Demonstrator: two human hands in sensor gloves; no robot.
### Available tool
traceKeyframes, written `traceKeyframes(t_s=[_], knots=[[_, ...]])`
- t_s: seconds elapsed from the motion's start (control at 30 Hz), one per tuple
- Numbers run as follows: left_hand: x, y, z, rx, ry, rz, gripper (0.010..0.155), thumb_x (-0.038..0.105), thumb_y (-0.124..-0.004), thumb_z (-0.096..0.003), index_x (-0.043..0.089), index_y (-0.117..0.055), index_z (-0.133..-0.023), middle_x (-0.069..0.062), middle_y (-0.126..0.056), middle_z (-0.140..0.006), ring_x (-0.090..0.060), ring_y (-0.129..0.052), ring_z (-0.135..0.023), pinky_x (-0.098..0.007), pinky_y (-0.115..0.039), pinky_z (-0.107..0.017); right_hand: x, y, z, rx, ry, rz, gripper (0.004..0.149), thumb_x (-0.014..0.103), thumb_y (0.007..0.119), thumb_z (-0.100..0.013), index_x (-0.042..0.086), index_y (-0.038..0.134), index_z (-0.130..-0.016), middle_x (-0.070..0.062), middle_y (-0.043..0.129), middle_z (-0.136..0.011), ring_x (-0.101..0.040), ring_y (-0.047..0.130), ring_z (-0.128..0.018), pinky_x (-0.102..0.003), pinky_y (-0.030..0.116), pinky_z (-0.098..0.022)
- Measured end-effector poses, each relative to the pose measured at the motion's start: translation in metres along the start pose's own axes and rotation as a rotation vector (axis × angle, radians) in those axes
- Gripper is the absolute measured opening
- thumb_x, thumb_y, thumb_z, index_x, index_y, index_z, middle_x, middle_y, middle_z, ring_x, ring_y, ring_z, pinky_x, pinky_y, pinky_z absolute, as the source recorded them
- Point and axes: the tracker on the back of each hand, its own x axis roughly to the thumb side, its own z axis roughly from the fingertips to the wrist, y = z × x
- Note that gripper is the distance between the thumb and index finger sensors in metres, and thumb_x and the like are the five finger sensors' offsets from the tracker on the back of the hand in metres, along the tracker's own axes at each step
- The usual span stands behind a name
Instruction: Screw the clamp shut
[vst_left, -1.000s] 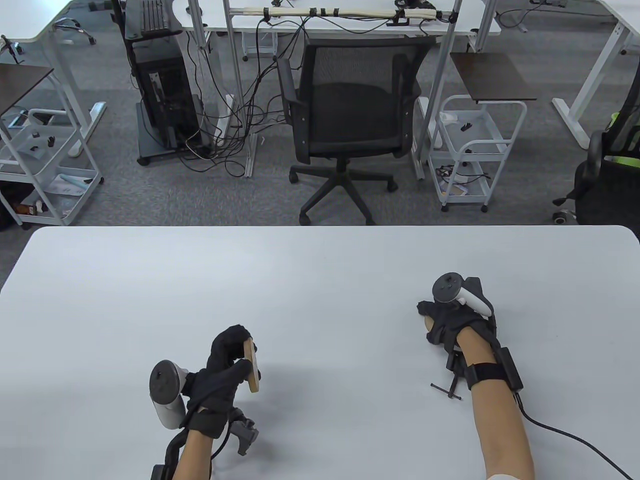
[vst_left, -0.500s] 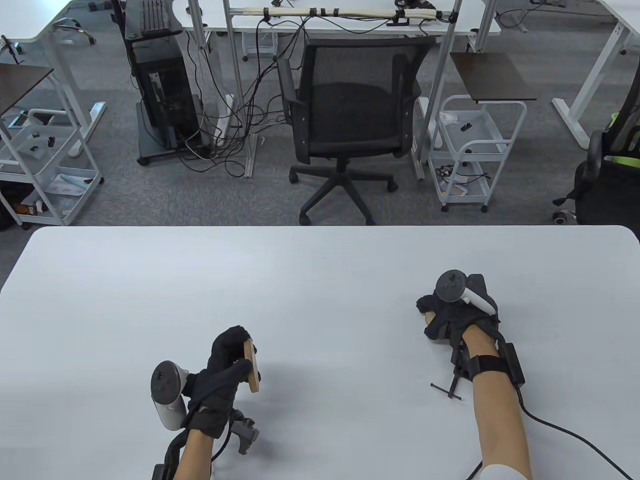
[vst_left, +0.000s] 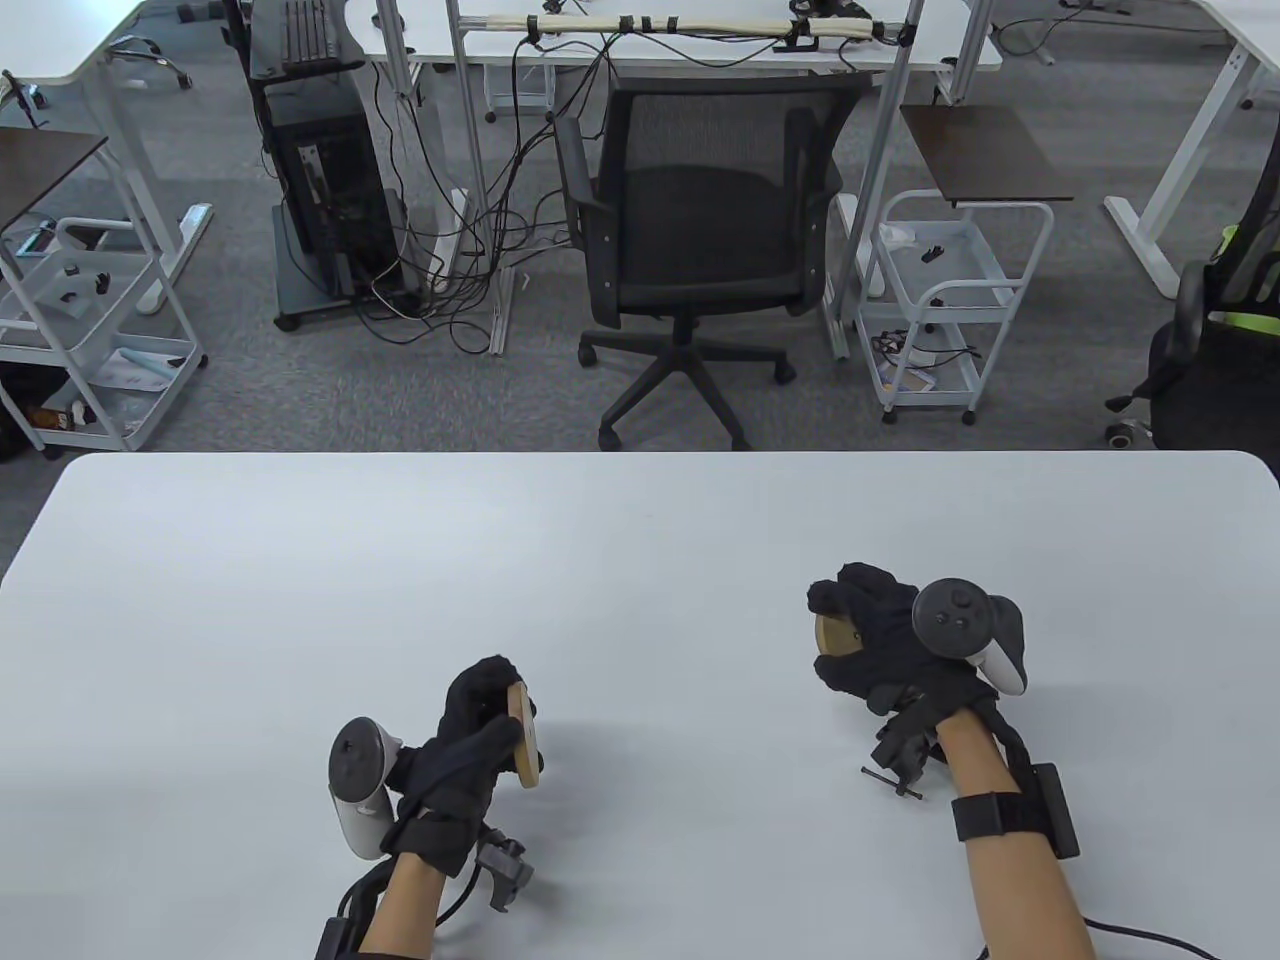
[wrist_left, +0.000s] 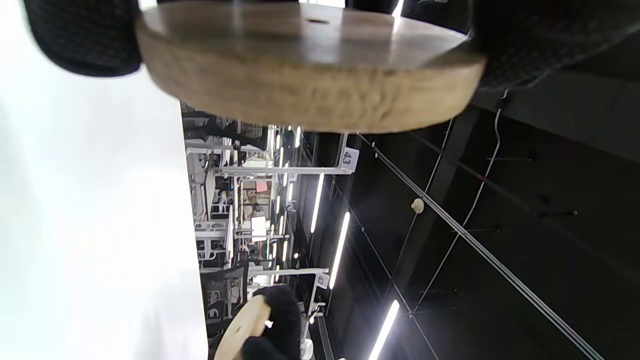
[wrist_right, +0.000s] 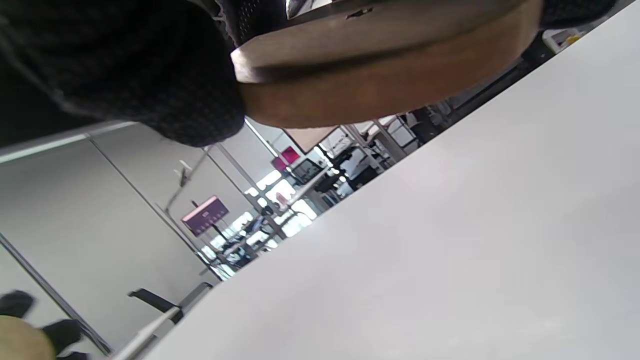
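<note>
— On the tabletop (vst_left: 640, 560), near its front edge, where does each of the hands sit?
— Left hand (vst_left: 465, 745) at front left, right hand (vst_left: 885, 640) at front right, well apart.
— What does the left one hold?
— A round wooden disc (vst_left: 524, 736), stood on edge, gripped between thumb and fingers. The left wrist view shows the disc (wrist_left: 310, 65) close up, a gloved fingertip (wrist_left: 82, 37) on its rim at one side and more glove at the other, with a small hole in its face.
— And the right?
— Its fingers curl around a second disc (vst_left: 835, 634); only a sliver of wood shows past the glove. In the right wrist view that disc (wrist_right: 390, 75) is pinched against the glove, above the white surface.
— Where is the clamp?
— The clamp (vst_left: 900, 752) lies under the right wrist, dark metal, its thin crossbar handle (vst_left: 893, 782) poking out toward the left. Whether the hand touches it cannot be told.
— Anything else nearby?
— A tracker (vst_left: 358, 790) rides on the back of the left hand, another (vst_left: 965, 625) on the right.
</note>
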Motion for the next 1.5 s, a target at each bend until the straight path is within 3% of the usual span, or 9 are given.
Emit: traceKeyframes(t_s=[0.2, 0.4, 0.53, 0.87, 1.13, 1.27, 1.5], knots=[[-0.007, -0.017, -0.004, -0.056, 0.025, 0.011, 0.083, 0.068, -0.08, -0.0517, 0.032, -0.038, -0.113, -0.024, -0.036, -0.116, -0.056, -0.048, -0.097, -0.067, -0.076, -0.052, 0.042, 0.029, 0.024, -0.012, -0.103, -0.171, 0.08, 0.048, 0.097, -0.037, 0.036, 0.055, -0.103, -0.014, 0.036, -0.114, -0.054, 0.042, -0.092, -0.074, 0.059, -0.052], [-0.006, -0.032, -0.006, -0.11, 0.028, 0.012, 0.083, 0.067, -0.08, -0.0519, 0.032, -0.037, -0.113, -0.024, -0.035, -0.116, -0.056, -0.048, -0.098, -0.067, -0.076, -0.053, 0.086, 0.056, 0.032, 0.036, -0.167, -0.161, 0.08, 0.049, 0.097, -0.037, 0.036, 0.055, -0.104, -0.014, 0.036, -0.114, -0.054, 0.043, -0.091, -0.074, 0.06, -0.052], [-0.005, -0.038, -0.008, -0.124, 0.02, 0.027, 0.083, 0.067, -0.08, -0.0518, 0.032, -0.037, -0.113, -0.023, -0.035, -0.116, -0.056, -0.048, -0.098, -0.067, -0.076, -0.053, 0.101, 0.067, 0.035, -0.001, -0.194, -0.214, 0.079, 0.05, 0.096, -0.038, 0.036, 0.054, -0.104, -0.014, 0.036, -0.114, -0.054, 0.043, -0.092, -0.073, 0.061, -0.052], [-0.01, -0.045, -0.009, -0.159, 0.019, 0.053, 0.083, 0.068, -0.079, -0.0521, 0.033, -0.036, -0.114, -0.022, -0.034, -0.117, -0.055, -0.047, -0.099, -0.066, -0.076, -0.054, 0.079, 0.107, 0.057, -0.12, -0.168, -0.524, 0.08, 0.05, 0.096, -0.039, 0.034, 0.054, -0.105, -0.016, 0.036, -0.114, -0.055, 0.044, -0.091, -0.073, 0.061, -0.051], [-0.012, -0.051, -0.009, -0.18, 0.014, 0.024, 0.083, 0.068, -0.079, -0.0522, 0.033, -0.036, -0.114, -0.022, -0.034, -0.117, -0.055, -0.047, -0.099, -0.066, -0.075, -0.055, 0.065, 0.122, 0.059, -0.101, -0.116, -0.658, 0.084, 0.052, 0.094, -0.041, 0.033, 0.047, -0.107, -0.016, 0.035, -0.114, -0.055, 0.045, -0.091, -0.072, 0.063, -0.051], [-0.011, -0.056, -0.011, -0.19, 0.002, 0.037, 0.083, 0.068, -0.079, -0.0522, 0.034, -0.035, -0.114, -0.022, -0.033, -0.118, -0.054, -0.046, -0.1, -0.066, -0.075, -0.055, 0.063, 0.132, 0.059, -0.087, -0.085, -0.762, 0.091, 0.052, 0.092, -0.043, 0.026, 0.035, -0.109, -0.017, 0.032, -0.114, -0.056, 0.044, -0.091, -0.071, 0.064, -0.052], [-0.01, -0.067, -0.013, -0.224, -0.002, 0.021, 0.083, 0.068, -0.079, -0.0526, 0.034, -0.033, -0.113, -0.022, -0.033, -0.117, -0.055, -0.045, -0.1, -0.066, -0.074, -0.056, 0.079, 0.156, 0.055, -0.023, -0.06, -0.829, 0.095, 0.051, 0.091, -0.044, 0.013, 0.03, -0.107, -0.02, 0.028, -0.112, -0.059, 0.045, -0.09, -0.071, 0.064, -0.052]])
